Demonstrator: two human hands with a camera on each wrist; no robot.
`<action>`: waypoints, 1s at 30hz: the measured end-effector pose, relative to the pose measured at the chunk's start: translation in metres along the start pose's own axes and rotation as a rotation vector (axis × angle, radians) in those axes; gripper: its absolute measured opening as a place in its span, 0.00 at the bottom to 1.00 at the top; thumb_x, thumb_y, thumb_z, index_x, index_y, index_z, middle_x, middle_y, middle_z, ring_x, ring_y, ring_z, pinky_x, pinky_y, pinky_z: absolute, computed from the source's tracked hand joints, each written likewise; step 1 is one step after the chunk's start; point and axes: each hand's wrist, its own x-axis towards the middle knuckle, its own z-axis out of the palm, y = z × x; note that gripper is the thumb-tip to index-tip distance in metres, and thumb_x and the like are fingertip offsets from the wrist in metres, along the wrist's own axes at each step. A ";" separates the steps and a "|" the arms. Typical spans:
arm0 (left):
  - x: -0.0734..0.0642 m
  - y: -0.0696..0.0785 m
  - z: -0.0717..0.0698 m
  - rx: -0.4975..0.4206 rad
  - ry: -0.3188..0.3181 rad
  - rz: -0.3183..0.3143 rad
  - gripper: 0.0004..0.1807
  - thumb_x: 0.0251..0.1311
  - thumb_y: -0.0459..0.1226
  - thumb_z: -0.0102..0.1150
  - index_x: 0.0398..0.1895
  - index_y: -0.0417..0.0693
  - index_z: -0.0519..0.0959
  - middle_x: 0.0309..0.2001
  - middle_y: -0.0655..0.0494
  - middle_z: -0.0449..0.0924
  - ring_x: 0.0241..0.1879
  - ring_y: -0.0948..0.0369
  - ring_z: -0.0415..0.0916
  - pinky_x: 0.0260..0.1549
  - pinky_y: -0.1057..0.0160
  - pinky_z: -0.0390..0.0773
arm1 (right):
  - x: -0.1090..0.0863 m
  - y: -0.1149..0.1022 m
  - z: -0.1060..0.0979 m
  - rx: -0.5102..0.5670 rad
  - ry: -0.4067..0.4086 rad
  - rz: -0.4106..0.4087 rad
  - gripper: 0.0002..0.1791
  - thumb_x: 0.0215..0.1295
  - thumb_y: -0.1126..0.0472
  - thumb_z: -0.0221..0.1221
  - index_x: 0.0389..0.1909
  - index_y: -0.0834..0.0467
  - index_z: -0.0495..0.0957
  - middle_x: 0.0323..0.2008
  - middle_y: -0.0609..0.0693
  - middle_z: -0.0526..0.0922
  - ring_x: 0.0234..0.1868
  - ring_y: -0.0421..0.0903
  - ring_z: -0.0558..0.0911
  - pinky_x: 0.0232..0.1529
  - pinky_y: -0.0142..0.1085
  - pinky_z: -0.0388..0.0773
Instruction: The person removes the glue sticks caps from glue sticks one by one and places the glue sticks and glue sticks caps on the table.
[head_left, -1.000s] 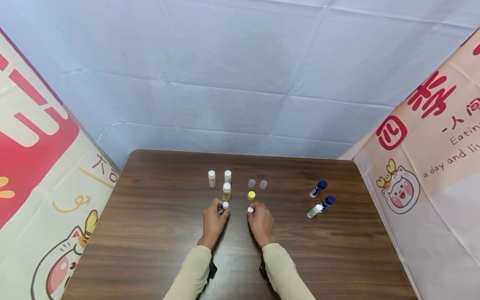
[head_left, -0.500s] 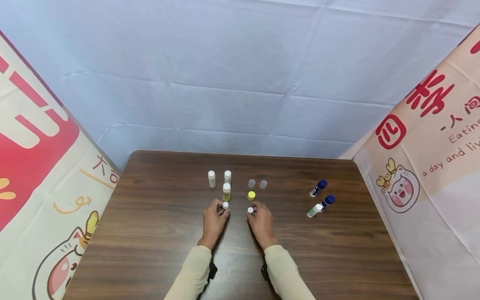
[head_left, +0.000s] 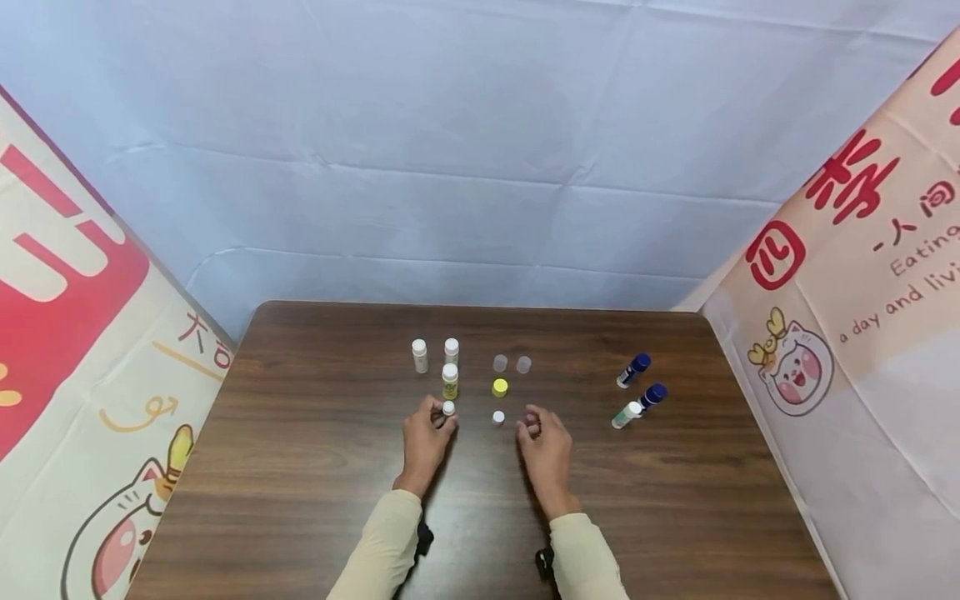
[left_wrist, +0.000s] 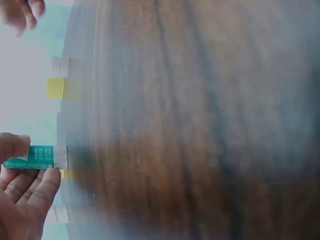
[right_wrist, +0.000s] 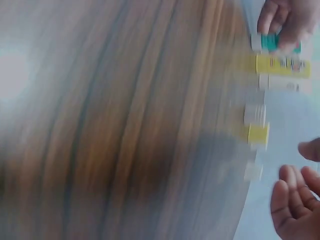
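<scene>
My left hand (head_left: 425,444) pinches a green-labelled glue stick (left_wrist: 42,157) between thumb and fingers; it stands upright, its white top (head_left: 448,407) showing in the head view. Just behind it is a yellow-labelled glue stick (head_left: 450,382). To its right, a small white cap (head_left: 498,418) sits on the table in front of a yellow cap (head_left: 500,387). My right hand (head_left: 548,457) is to the right of the white cap, apart from it, fingers loosely bent and nothing between them in the right wrist view.
Two pale glue sticks (head_left: 420,357) stand farther back on the wooden table (head_left: 322,467). Behind the yellow cap are two translucent caps (head_left: 523,364). Off to the right stand two blue-capped sticks (head_left: 633,372) and a green one with a white cap (head_left: 627,415). Cloth walls surround the table.
My right hand has let go of the white cap and drawn away to the right, leaving the cap on the table. The left hand keeps its hold on the glue stick.
</scene>
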 end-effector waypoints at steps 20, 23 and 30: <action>0.000 0.001 0.000 0.020 0.005 -0.029 0.13 0.45 0.25 0.72 0.31 0.42 0.76 0.35 0.45 0.85 0.38 0.54 0.84 0.37 0.62 0.83 | 0.028 0.052 -0.073 -0.100 0.512 0.069 0.15 0.51 0.75 0.67 0.42 0.67 0.81 0.37 0.64 0.72 0.41 0.61 0.73 0.42 0.48 0.68; 0.000 0.002 -0.001 0.017 0.003 -0.027 0.13 0.46 0.26 0.72 0.31 0.42 0.76 0.35 0.45 0.85 0.39 0.53 0.84 0.37 0.62 0.83 | 0.030 0.057 -0.077 -0.141 0.529 0.096 0.15 0.52 0.73 0.67 0.43 0.66 0.81 0.41 0.63 0.73 0.47 0.62 0.71 0.45 0.53 0.67; 0.001 0.001 0.000 0.012 -0.001 -0.032 0.14 0.45 0.25 0.72 0.30 0.42 0.76 0.35 0.46 0.85 0.39 0.53 0.84 0.37 0.62 0.83 | 0.032 0.068 -0.081 -0.205 0.445 0.172 0.20 0.56 0.69 0.66 0.51 0.63 0.80 0.50 0.60 0.76 0.53 0.62 0.71 0.48 0.55 0.68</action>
